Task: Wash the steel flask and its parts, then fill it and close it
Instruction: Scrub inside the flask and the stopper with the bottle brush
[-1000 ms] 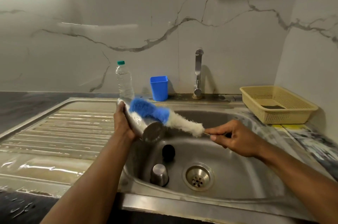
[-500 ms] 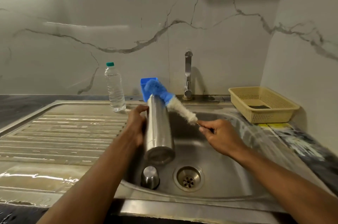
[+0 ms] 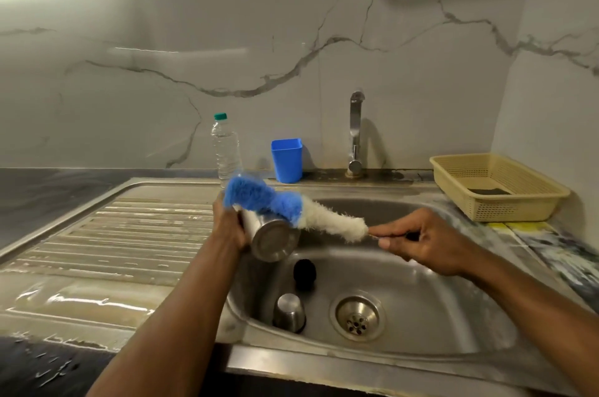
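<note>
Left hand (image 3: 228,228) grasping steel flask (image 3: 270,239) mid-body at frame centre above the sink (image 3: 421,315), right hand (image 3: 424,242) pinching bottle brush (image 3: 291,210) handle, bristles laid across its wall; flask likely rigid, wet, slippery, best gripped round the barrel.

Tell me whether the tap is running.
Off: no water falls from the tap into the sink.

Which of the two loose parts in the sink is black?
The round black stopper, farther back; the domed steel cap nearer the front rim is shiny metal.
</note>
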